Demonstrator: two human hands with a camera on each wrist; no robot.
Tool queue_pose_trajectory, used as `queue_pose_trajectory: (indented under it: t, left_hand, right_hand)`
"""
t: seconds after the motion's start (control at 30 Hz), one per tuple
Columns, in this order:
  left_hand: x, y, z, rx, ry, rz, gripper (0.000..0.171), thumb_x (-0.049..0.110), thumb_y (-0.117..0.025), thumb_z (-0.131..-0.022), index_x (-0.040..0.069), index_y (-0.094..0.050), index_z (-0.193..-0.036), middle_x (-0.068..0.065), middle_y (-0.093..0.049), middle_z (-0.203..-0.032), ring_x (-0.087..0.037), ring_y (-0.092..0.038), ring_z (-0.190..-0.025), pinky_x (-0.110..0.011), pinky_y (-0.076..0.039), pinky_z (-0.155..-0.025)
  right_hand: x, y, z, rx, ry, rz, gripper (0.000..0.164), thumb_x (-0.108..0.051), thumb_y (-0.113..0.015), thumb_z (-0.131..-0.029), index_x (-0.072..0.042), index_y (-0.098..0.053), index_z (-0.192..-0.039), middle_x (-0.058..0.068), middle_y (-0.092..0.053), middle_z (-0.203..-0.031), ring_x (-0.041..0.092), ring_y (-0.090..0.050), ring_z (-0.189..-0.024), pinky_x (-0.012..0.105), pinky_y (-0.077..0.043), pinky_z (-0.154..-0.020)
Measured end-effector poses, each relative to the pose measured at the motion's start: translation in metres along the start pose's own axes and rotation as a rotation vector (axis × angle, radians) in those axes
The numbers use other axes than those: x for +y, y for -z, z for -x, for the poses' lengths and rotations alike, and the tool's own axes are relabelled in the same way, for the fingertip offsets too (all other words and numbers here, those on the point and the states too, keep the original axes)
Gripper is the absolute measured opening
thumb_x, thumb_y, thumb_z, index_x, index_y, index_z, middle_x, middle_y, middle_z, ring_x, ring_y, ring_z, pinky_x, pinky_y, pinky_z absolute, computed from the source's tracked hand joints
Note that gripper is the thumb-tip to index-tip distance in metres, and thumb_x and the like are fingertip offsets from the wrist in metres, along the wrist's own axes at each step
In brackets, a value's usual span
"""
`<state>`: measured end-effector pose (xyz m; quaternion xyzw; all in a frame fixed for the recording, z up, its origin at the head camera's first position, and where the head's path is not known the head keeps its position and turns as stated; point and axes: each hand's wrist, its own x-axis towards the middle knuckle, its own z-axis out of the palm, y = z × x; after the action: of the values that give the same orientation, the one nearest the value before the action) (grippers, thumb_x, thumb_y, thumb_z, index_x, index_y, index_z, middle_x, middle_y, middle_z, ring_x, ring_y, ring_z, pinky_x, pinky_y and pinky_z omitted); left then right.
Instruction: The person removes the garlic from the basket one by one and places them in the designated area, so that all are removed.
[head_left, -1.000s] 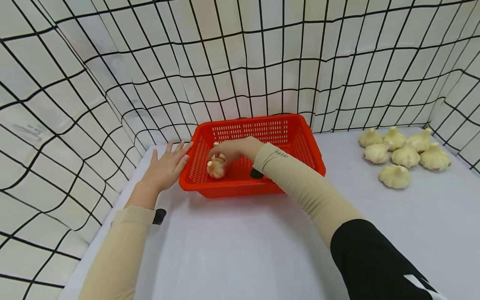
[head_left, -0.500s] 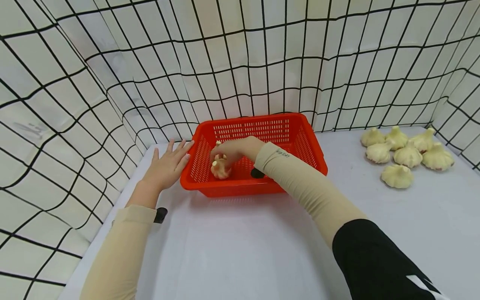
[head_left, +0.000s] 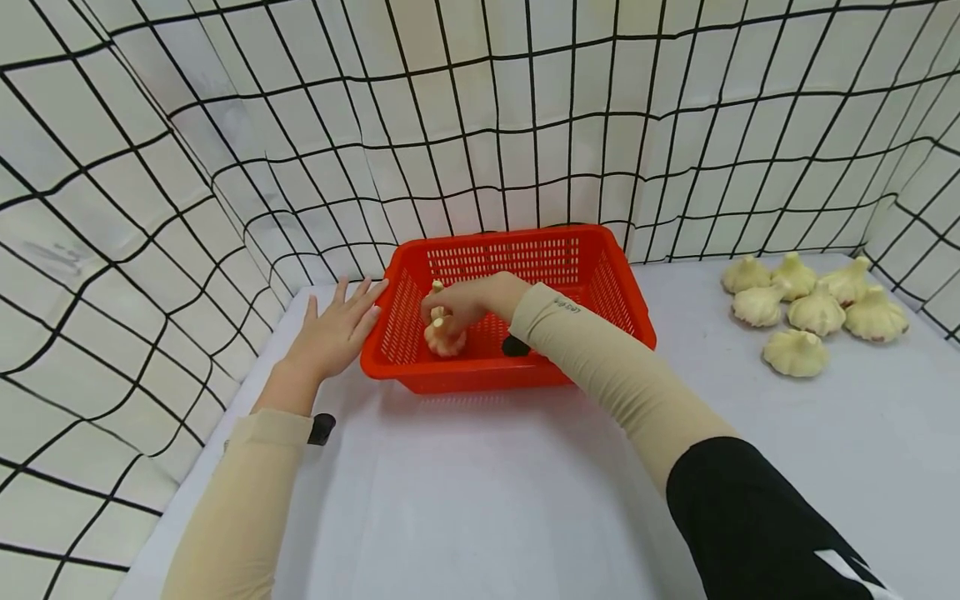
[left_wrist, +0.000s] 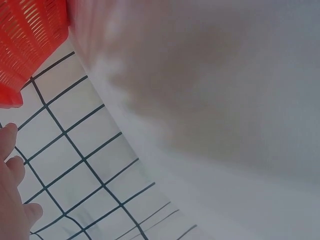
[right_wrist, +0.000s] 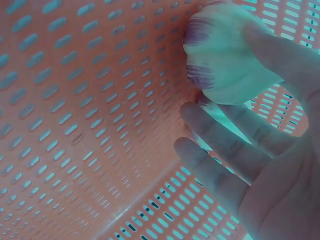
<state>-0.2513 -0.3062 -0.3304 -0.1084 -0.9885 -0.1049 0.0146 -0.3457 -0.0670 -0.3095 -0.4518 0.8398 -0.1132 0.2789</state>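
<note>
In the head view, a red perforated plastic basket (head_left: 495,377) stands on the table. My right hand (head_left: 474,300) reaches inside, near its left end, and grips a garlic bulb (head_left: 446,340). The right wrist view shows the thumb pressed on this purple-streaked bulb (right_wrist: 225,60), with the other fingers bent beneath it. Behind those fingers a second garlic bulb (right_wrist: 227,122) partly shows; in the head view only its stem (head_left: 437,286) appears. My left hand (head_left: 330,337) lies with straight, spread fingers against the basket's left rim, holding nothing.
Several garlic bulbs (head_left: 816,312) sit in a group on the white tabletop (head_left: 480,500) at the right, with one bulb (head_left: 795,353) slightly in front. Black netting (head_left: 517,133) over white walls borders the table at the back and both sides.
The garlic bulb under my right hand has shifted slightly right inside the basket and turned a little. My left hand has stayed at the rim.
</note>
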Motion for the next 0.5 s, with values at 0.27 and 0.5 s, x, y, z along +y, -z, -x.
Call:
queue_pose_trajectory:
  t: [0.27,0.5]
  left_hand:
    - [0.000,0.001,-0.002,-0.006,-0.017,-0.008,0.067,0.055,-0.016,-0.109,0.021,-0.018,-0.166,-0.015,-0.014,-0.170,-0.041,0.005,-0.155,-0.072,0.012,-0.113]
    - [0.001,0.002,-0.001,-0.015,-0.005,-0.020,0.064,0.053,-0.018,-0.110,0.021,-0.017,-0.166,-0.014,-0.014,-0.170,-0.041,0.004,-0.155,-0.072,0.012,-0.114]
  right_hand:
    - [-0.001,0.003,0.008,0.027,0.023,0.017,0.029,-0.015,-0.063,-0.102,-0.018,-0.060,-0.131,0.004,-0.057,-0.130,0.020,-0.050,-0.119,0.033,-0.046,-0.100]
    - [0.001,0.003,0.012,0.078,0.074,-0.011,0.035,-0.016,-0.070,-0.099,-0.018,-0.061,-0.133,0.003,-0.058,-0.129,0.020,-0.050,-0.121,0.034,-0.046,-0.103]
